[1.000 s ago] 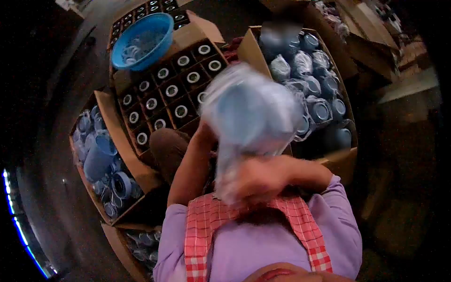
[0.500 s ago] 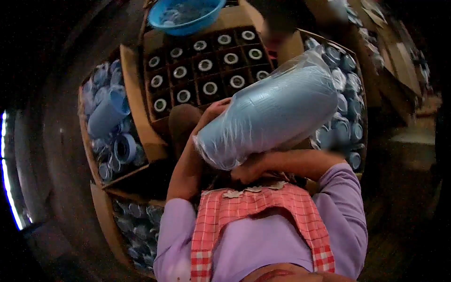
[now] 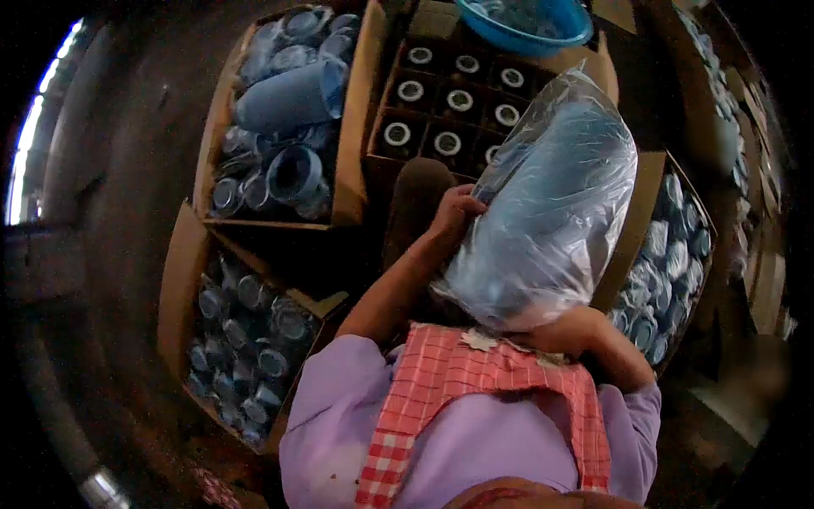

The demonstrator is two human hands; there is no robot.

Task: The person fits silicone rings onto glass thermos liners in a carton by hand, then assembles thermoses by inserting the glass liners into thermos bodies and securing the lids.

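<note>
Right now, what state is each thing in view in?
Clear plastic bag: wrinkled, around a pale blue cylinder.
Pale blue cylinder: held aslant.
Left hand: gripping the bag's side.
Right hand: at the bag's lower end, fingers partly hidden.
Large light blue container: lying on its side.
Round blue plastic basin: upright, holding things.
Divided brown cardboard box: open, compartments holding items.
</note>
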